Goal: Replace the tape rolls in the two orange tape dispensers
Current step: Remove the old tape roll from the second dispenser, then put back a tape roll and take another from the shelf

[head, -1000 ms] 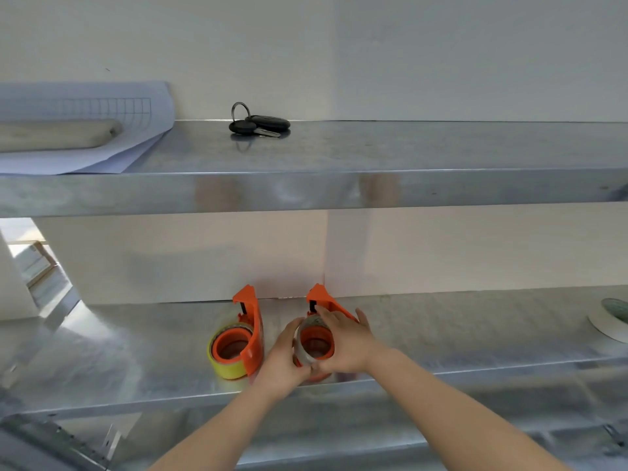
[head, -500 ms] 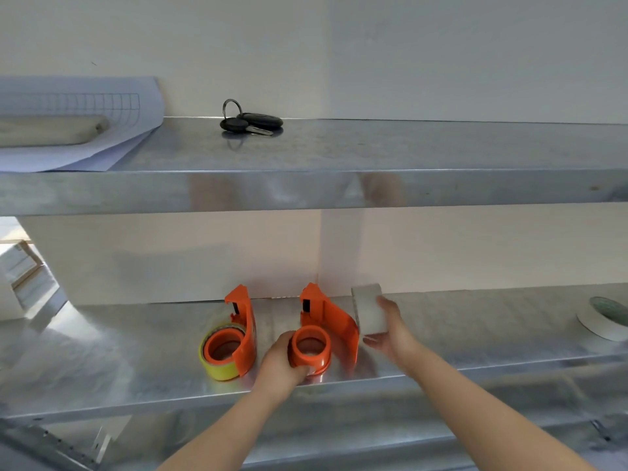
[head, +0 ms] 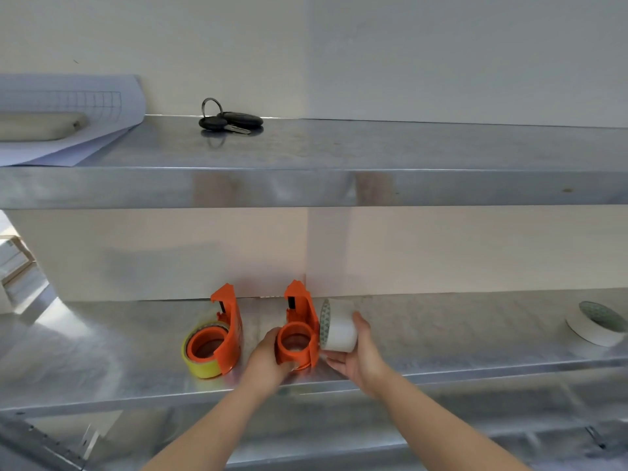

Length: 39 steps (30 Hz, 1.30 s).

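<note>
Two orange tape dispensers stand on the lower metal shelf (head: 475,334). The left dispenser (head: 224,331) carries a yellow tape roll (head: 200,365) on its hub. The right dispenser (head: 299,331) has a bare orange hub, and my left hand (head: 268,355) grips it at its lower left. My right hand (head: 356,355) holds a white tape roll (head: 338,326) upright, close against the right side of that dispenser. Another white tape roll (head: 596,326) lies flat at the far right of the shelf.
The upper metal shelf (head: 373,154) overhangs the work area, with a bunch of keys (head: 231,120) on it and a rolled sheet of gridded paper (head: 61,117) at its left. A white wall closes the back of both shelves.
My right hand pulled the white roll off the right dispenser's hub, swung it out to the right, and now holds it upright beside the dispenser. My left hand stayed on the dispenser.
</note>
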Each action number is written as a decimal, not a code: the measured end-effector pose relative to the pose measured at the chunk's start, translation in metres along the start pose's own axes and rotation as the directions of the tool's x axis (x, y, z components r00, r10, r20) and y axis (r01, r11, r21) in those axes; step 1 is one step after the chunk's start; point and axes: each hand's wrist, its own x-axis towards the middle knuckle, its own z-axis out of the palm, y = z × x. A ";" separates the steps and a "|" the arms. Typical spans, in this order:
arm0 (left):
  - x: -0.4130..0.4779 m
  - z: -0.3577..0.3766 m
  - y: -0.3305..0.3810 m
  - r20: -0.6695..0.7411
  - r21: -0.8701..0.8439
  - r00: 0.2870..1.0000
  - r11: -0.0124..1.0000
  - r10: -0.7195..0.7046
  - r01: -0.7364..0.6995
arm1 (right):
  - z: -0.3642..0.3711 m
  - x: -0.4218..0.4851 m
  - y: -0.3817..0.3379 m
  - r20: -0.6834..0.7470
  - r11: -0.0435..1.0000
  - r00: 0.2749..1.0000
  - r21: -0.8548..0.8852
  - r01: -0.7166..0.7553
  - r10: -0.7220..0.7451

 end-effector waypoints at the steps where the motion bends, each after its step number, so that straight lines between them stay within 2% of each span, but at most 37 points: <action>1: 0.000 0.000 0.002 0.003 0.007 1.000 1.000 0.003 -0.003 | -0.001 0.000 -0.001 -0.005 1.000 1.000 -0.011 0.003 -0.003; 3: 0.000 -0.001 0.006 0.016 0.025 1.000 1.000 -0.013 0.012 | -0.004 -0.003 -0.006 -0.042 0.996 0.998 -0.081 0.039 -0.043; 5: -0.002 -0.002 0.012 -0.001 0.039 1.000 0.999 -0.001 0.002 | -0.010 -0.011 -0.012 -0.059 0.940 0.987 -0.317 0.123 -0.149; 7: -0.002 -0.002 0.022 0.010 0.039 0.995 0.994 0.099 -0.099 | -0.014 -0.020 -0.019 -0.038 0.806 0.958 -0.551 0.217 -0.284; 9: -0.001 0.000 0.040 0.113 0.070 0.979 0.982 0.168 -0.177 | -0.016 -0.028 -0.026 -0.022 0.677 0.915 -0.679 0.282 -0.403; 10: -0.002 0.003 0.053 0.172 0.058 0.968 0.979 0.183 -0.195 | -0.015 -0.033 -0.030 -0.018 0.650 0.899 -0.698 0.302 -0.437; 12: -0.001 0.011 0.077 0.232 -0.051 0.942 0.970 0.242 -0.237 | -0.013 -0.042 -0.034 -0.029 0.658 0.880 -0.676 0.332 -0.474; 15: 0.003 0.025 0.106 0.200 -0.164 0.933 0.949 0.299 -0.269 | -0.022 -0.063 -0.044 -0.085 0.699 0.862 -0.628 0.343 -0.500; 21: 0.014 0.075 0.156 0.280 -0.329 0.892 0.908 0.355 -0.258 | -0.081 -0.113 -0.065 -0.203 0.727 0.813 -0.598 0.339 -0.546; 25: -0.003 0.126 0.206 0.358 -0.348 0.829 0.885 0.429 -0.308 | -0.136 -0.155 -0.083 -0.309 0.739 0.754 -0.589 0.327 -0.580; 32: -0.032 0.239 0.278 0.518 -0.397 0.699 0.862 0.494 -0.315 | -0.262 -0.217 -0.102 -0.413 0.696 0.655 -0.675 0.246 -0.633; 35: -0.038 0.296 0.315 0.500 -0.396 0.696 0.851 0.515 -0.345 | -0.323 -0.237 -0.119 -0.393 0.631 0.624 -0.745 0.215 -0.676; 39: -0.037 0.366 0.363 0.490 -0.375 0.718 0.863 0.494 -0.338 | -0.400 -0.258 -0.152 -0.351 0.616 0.662 -0.758 0.214 -0.662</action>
